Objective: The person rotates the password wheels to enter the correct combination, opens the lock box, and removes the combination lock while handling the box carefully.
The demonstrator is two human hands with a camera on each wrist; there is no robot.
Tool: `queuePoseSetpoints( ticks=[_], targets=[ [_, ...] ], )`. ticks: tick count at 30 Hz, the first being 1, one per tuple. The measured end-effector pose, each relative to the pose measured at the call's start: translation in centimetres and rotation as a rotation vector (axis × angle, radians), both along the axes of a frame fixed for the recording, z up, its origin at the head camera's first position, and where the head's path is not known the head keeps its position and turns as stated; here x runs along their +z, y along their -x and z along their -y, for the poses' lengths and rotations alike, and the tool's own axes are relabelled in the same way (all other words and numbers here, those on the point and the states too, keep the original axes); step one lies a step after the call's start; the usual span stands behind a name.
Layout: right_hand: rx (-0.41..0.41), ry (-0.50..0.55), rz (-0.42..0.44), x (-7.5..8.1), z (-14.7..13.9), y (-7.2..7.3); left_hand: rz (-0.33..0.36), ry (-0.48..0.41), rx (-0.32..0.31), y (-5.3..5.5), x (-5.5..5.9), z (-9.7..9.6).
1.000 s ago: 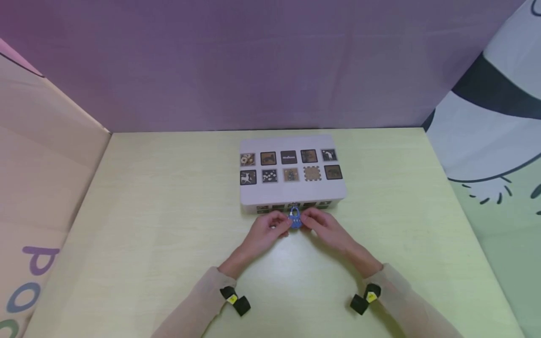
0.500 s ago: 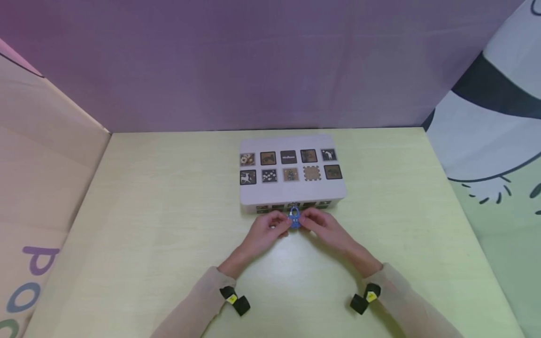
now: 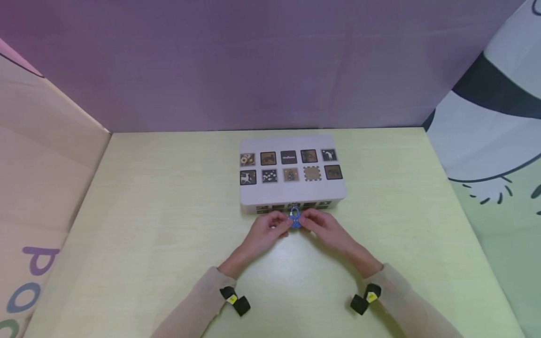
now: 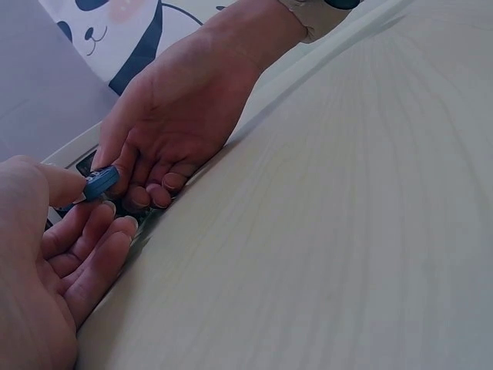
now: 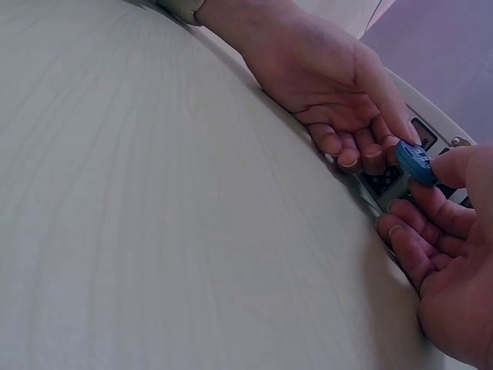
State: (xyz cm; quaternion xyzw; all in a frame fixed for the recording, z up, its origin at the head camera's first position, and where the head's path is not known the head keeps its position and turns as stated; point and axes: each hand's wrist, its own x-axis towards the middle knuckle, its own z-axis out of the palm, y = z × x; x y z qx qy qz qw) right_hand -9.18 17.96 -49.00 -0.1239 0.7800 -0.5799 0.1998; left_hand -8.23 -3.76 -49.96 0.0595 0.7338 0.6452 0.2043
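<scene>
A small blue combination padlock (image 3: pixel 295 220) with number dials is held at the middle of the front side of a white box (image 3: pixel 291 191). Its shackle points up toward the box's front in the head view. My left hand (image 3: pixel 266 230) pinches the lock body from the left, thumb on top and fingers curled beneath. From the other side my right hand (image 3: pixel 327 229) pinches it the same way, thumb and index finger at the dials. In the right wrist view the blue body (image 5: pixel 416 162) sits between both thumbs; the shackle is mostly hidden there.
Rows of small printed picture squares cover the box lid. The box stands on a pale wooden table (image 3: pixel 169 211). A purple backdrop (image 3: pixel 262 65) rises behind the table, with printed side panels at left and right (image 3: pixel 498 131).
The right thumb has slid slightly left over the lock's face since one second ago. The box, the arms and the left hand stay nearly still.
</scene>
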Motion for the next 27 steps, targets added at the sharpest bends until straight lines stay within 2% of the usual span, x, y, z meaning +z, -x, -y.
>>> queuePoseSetpoints(
  ticks=[15,27],
  targets=[
    [-0.019,-0.021,-0.012,-0.1,-0.01,-0.06,-0.02,0.008,0.006,0.09,-0.23,-0.11],
    [-0.016,0.024,0.017,0.06,0.0,-0.03,-0.019,0.017,-0.01,0.08,-0.16,0.03]
  ],
)
